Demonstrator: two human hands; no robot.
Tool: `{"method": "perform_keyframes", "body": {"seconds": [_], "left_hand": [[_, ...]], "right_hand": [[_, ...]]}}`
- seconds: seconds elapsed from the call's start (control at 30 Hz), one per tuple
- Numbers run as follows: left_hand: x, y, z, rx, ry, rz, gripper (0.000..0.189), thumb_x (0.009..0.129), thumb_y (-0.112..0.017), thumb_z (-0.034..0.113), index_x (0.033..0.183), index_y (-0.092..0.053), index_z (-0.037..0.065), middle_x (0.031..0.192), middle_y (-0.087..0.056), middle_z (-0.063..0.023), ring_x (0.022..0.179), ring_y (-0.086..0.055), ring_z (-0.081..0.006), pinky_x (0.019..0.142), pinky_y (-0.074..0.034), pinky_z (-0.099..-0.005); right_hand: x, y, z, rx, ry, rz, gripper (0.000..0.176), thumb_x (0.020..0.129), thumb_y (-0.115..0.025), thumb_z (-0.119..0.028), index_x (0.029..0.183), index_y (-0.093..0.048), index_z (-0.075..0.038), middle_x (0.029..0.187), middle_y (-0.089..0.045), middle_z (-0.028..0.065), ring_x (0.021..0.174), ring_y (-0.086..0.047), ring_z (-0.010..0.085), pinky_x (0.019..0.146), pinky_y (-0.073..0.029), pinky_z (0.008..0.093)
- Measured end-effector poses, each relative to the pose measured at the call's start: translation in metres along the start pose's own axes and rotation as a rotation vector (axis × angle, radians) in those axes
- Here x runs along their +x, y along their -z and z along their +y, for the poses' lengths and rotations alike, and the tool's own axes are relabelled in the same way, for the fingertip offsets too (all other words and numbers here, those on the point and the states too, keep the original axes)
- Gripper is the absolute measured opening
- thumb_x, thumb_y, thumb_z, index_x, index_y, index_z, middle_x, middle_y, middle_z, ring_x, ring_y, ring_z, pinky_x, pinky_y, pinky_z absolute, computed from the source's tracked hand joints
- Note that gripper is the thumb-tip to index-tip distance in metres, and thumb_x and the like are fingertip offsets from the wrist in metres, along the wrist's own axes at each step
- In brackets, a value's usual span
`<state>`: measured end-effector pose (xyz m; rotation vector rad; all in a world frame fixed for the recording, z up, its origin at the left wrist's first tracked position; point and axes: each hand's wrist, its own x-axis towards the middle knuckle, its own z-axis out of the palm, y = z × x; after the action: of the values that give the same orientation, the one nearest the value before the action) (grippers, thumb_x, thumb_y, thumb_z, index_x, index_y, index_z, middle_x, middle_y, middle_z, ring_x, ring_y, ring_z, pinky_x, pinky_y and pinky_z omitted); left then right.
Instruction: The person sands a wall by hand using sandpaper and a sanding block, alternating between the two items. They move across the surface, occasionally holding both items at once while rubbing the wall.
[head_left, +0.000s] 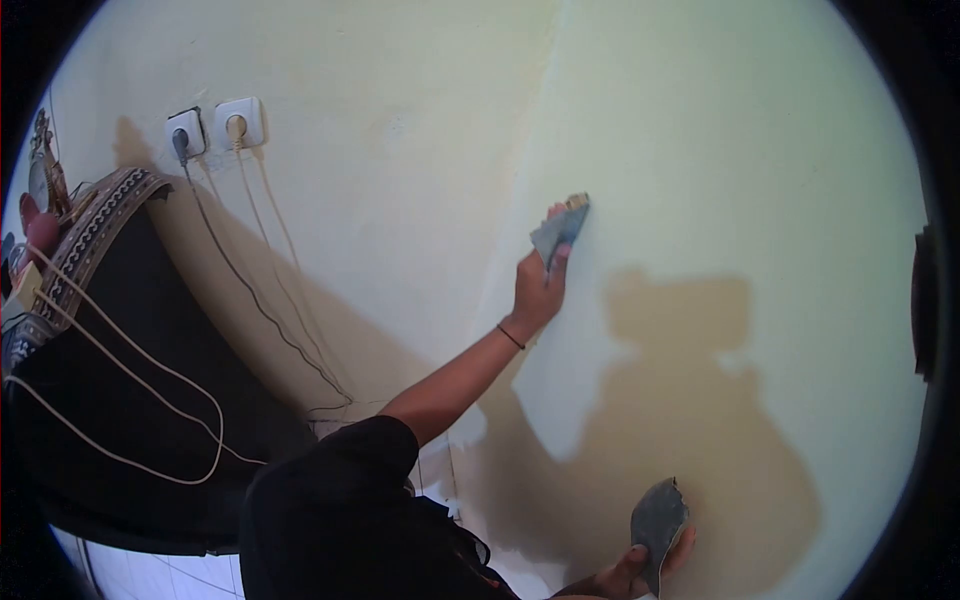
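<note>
My left hand reaches up along the wall, a dark cord around its wrist. Its fingers grip a folded grey piece of sandpaper, with a small tan patch showing at the top end, right at the wall surface. Low in the view, my right hand pinches a darker grey sheet of sandpaper between thumb and fingers. That sheet has a ragged top edge and stands roughly upright in front of the wall.
Two wall sockets with plugged-in cords are at upper left. A black-covered piece of furniture with a patterned cloth, small items and a looping pale cable stands at left. A dark object sits at the right edge.
</note>
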<state>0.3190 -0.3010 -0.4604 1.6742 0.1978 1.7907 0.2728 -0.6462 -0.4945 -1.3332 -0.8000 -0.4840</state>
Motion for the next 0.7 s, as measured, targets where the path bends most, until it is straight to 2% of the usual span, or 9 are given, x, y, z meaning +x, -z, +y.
{"method": "perform_keyframes", "body": {"seconds": [0.03,0.07,0.13,0.17,0.27,0.4,0.53,0.63,0.7], "left_hand": [[0.006,0.001,-0.009,0.011,0.067,0.022,0.035,0.094,-0.045,0.015,0.121,-0.047,-0.006,0.118,-0.054,-0.0244,0.111,-0.054,-0.0336,0.091,-0.041,-0.0336],[0.014,0.003,-0.018,0.01,0.072,0.022,0.035,0.094,-0.045,0.015,0.121,-0.047,-0.006,0.118,-0.054,-0.0244,0.111,-0.054,-0.0336,0.091,-0.041,-0.0336],[0.028,0.005,-0.03,0.121,0.213,0.041,0.032,0.095,-0.046,0.022,0.107,-0.054,-0.007,0.089,-0.062,-0.0234,0.079,-0.062,-0.032,0.07,-0.046,-0.0355],[0.035,0.006,-0.035,0.117,0.217,0.037,0.032,0.095,-0.046,0.022,0.107,-0.054,-0.007,0.089,-0.062,-0.0234,0.079,-0.062,-0.032,0.07,-0.046,-0.0355],[0.055,0.008,-0.052,0.183,0.151,0.111,0.037,0.095,-0.046,0.029,0.092,-0.056,-0.006,0.065,-0.055,-0.0182,0.056,-0.051,-0.0242,0.056,-0.042,-0.0353],[0.071,0.011,-0.068,0.177,0.166,0.135,0.04,0.095,-0.045,0.031,0.08,-0.053,-0.005,0.054,-0.048,-0.0138,0.048,-0.042,-0.0211,0.049,-0.037,-0.0361],[0.072,0.014,-0.07,0.206,0.144,0.14,0.041,0.095,-0.045,0.031,0.078,-0.053,-0.005,0.054,-0.048,-0.0151,0.048,-0.041,-0.0229,0.049,-0.037,-0.0353],[0.063,0.008,-0.062,0.164,0.187,0.162,0.041,0.095,-0.044,0.032,0.087,-0.055,-0.006,0.054,-0.048,-0.0179,0.047,-0.044,-0.0266,0.049,-0.037,-0.0369],[0.046,0.002,-0.051,0.215,0.188,0.19,0.044,0.095,-0.042,0.034,0.104,-0.055,-0.008,0.055,-0.048,-0.0208,0.048,-0.048,-0.0304,0.049,-0.038,-0.0398]], "right_hand": [[0.002,-0.002,0.0,0.002,0.017,-0.013,0.057,0.08,-0.069,-0.035,0.117,-0.052,0.005,0.116,-0.056,0.0192,0.102,-0.055,0.0283,0.087,-0.043,0.0419],[0.004,-0.004,0.004,-0.002,0.015,-0.016,0.057,0.08,-0.069,-0.035,0.117,-0.052,0.005,0.116,-0.056,0.0192,0.102,-0.055,0.0283,0.087,-0.043,0.0419],[0.005,-0.004,0.01,-0.009,0.016,-0.009,0.058,0.081,-0.067,-0.034,0.119,-0.048,0.005,0.119,-0.053,0.019,0.104,-0.053,0.0285,0.089,-0.041,0.0419],[0.004,-0.004,0.014,-0.009,0.017,-0.003,0.058,0.082,-0.065,-0.034,0.121,-0.046,0.005,0.12,-0.051,0.019,0.106,-0.052,0.0286,0.09,-0.04,0.0419],[0.0,-0.002,0.028,-0.007,0.023,0.011,0.06,0.083,-0.062,-0.032,0.125,-0.041,0.005,0.124,-0.047,0.0188,0.11,-0.048,0.0289,0.093,-0.037,0.042],[-0.006,0.004,0.042,-0.001,0.043,0.021,0.062,0.086,-0.057,-0.03,0.13,-0.033,0.005,0.129,-0.041,0.0186,0.116,-0.044,0.0293,0.097,-0.034,0.042],[-0.014,0.016,0.037,-0.001,0.048,0.018,0.064,0.088,-0.052,-0.027,0.136,-0.025,0.005,0.134,-0.036,0.0184,0.122,-0.039,0.0296,0.101,-0.03,0.042],[-0.004,-0.003,0.013,0.05,0.101,-0.08,0.063,0.088,-0.054,-0.025,0.135,-0.026,0.006,0.135,-0.035,0.0175,0.12,-0.04,0.0294,0.1,-0.032,0.0416],[0.007,-0.014,0.006,0.103,0.062,-0.085,0.062,0.088,-0.055,-0.026,0.133,-0.028,0.007,0.129,-0.041,0.022,0.117,-0.044,0.031,0.099,-0.033,0.0426]]}}
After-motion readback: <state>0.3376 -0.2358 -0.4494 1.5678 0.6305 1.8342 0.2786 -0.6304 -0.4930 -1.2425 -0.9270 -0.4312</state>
